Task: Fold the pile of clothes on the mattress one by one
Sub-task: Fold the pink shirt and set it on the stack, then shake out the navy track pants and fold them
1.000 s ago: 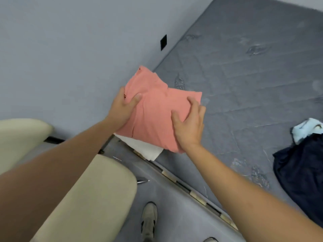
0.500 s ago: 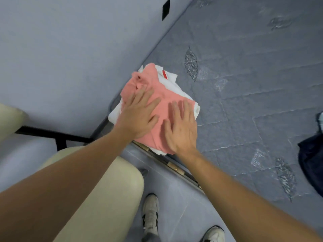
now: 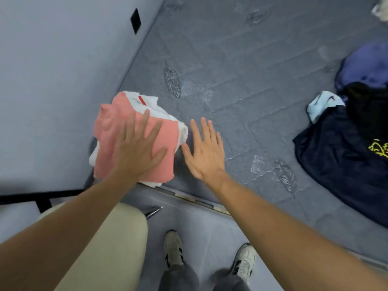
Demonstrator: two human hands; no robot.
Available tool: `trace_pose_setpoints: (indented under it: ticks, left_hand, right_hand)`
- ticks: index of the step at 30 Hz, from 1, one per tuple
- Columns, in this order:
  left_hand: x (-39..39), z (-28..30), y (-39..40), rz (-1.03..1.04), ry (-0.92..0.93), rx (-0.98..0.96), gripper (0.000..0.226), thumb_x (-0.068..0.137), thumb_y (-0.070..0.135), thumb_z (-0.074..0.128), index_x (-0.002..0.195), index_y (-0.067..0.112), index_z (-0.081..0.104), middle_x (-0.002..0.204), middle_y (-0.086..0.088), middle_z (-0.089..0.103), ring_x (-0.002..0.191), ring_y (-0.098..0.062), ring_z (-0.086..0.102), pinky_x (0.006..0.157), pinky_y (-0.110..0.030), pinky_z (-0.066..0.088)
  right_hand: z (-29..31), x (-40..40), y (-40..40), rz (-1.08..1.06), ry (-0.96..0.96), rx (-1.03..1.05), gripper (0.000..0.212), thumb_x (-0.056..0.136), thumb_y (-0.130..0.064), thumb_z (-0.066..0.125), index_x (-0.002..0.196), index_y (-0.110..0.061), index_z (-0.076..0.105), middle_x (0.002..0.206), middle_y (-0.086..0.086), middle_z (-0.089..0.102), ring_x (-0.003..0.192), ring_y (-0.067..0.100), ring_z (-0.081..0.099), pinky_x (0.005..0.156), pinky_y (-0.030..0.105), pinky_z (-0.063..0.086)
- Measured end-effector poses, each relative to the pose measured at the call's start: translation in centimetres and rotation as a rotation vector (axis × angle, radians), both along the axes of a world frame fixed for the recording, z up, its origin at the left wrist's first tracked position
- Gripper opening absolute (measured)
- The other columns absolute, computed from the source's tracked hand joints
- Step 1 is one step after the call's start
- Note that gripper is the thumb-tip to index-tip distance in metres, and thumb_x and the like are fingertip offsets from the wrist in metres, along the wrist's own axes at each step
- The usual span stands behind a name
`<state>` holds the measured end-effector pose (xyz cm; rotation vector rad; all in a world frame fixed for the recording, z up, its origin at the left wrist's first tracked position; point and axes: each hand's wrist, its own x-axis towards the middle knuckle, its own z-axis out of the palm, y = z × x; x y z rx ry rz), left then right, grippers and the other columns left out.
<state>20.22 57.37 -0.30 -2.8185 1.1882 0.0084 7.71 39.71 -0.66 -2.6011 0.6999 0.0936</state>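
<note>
Dark clothes pile (image 3: 346, 148) cut off right

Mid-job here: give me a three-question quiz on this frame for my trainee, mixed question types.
1. True or false: the left hand lies flat on the folded pink garment.
2. The pink garment sits on top of: A) a white garment; B) the dark navy garment; C) the chair seat.
3. Fill in: the right hand, fingers spread, is over the bare ____, beside the stack.

Key: 1 true; 2 A; 3 mattress.
</note>
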Motion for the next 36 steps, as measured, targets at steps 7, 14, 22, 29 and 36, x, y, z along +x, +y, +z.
trace_pose_setpoints:
  ticks: [7, 14, 22, 29, 36]
  left_hand:
    - [-9.0, 4.7, -15.6, -0.217, 0.098, -0.151, 0.072, 0.1, 0.062, 0.038, 0.162, 0.028, 0.033, 0.169, -0.004, 0.032, 0.156, -0.035, 0.025, 0.121, -0.056, 0.028]
    - [-19.8, 3.7, -29.3, -0.346, 0.168, -0.147, 0.072, 0.101, 0.064, 0.032, 0.164, 0.028, 0.029, 0.169, -0.004, 0.031, 0.156, -0.032, 0.028, 0.121, -0.055, 0.031]
    - [-28.4, 2.0, -39.5, -0.31, 0.336, -0.114, 0.073, 0.104, 0.066, 0.026, 0.166, 0.028, 0.019, 0.17, -0.004, 0.028, 0.158, -0.03, 0.022, 0.124, -0.05, 0.029]
    - [-26.7, -2.5, -44.5, -0.232, 0.508, -0.081, 0.076, 0.105, 0.06, 0.037, 0.166, 0.024, 0.012, 0.169, -0.005, 0.026, 0.154, -0.027, 0.026, 0.12, -0.049, 0.035]
    - [-22.0, -10.4, -48.2, -0.04, 0.797, -0.111, 0.083, 0.103, 0.057, 0.05, 0.165, 0.016, 0.015, 0.165, -0.006, 0.032, 0.151, -0.03, 0.028, 0.121, -0.048, 0.032]
  right_hand:
    - [4.6, -9.2, -11.2, -0.149, -0.034, -0.058, 0.073, 0.104, -0.053, 0.04, 0.167, -0.026, 0.014, 0.175, 0.003, 0.008, 0.161, 0.02, 0.001, 0.129, 0.047, 0.009]
    - [3.8, -23.6, -22.9, -0.325, -0.024, -0.107, 0.072, 0.104, -0.053, 0.038, 0.167, -0.025, 0.014, 0.175, 0.002, 0.01, 0.162, 0.019, 0.001, 0.13, 0.047, 0.011]
    - [2.0, -36.9, -33.2, -0.433, 0.091, -0.112, 0.072, 0.106, -0.052, 0.038, 0.167, -0.024, 0.011, 0.175, 0.0, 0.007, 0.162, 0.019, -0.001, 0.13, 0.046, 0.013]
    - [-2.3, -34.5, -37.4, -0.41, 0.086, -0.063, 0.074, 0.105, -0.052, 0.041, 0.166, -0.025, 0.008, 0.175, -0.001, 0.004, 0.161, 0.019, -0.003, 0.13, 0.044, 0.014]
    - [-9.2, -24.6, -42.0, -0.386, 0.019, -0.04, 0.086, 0.1, -0.052, 0.056, 0.167, -0.027, 0.008, 0.175, 0.008, 0.004, 0.161, 0.027, 0.0, 0.127, 0.047, 0.019]
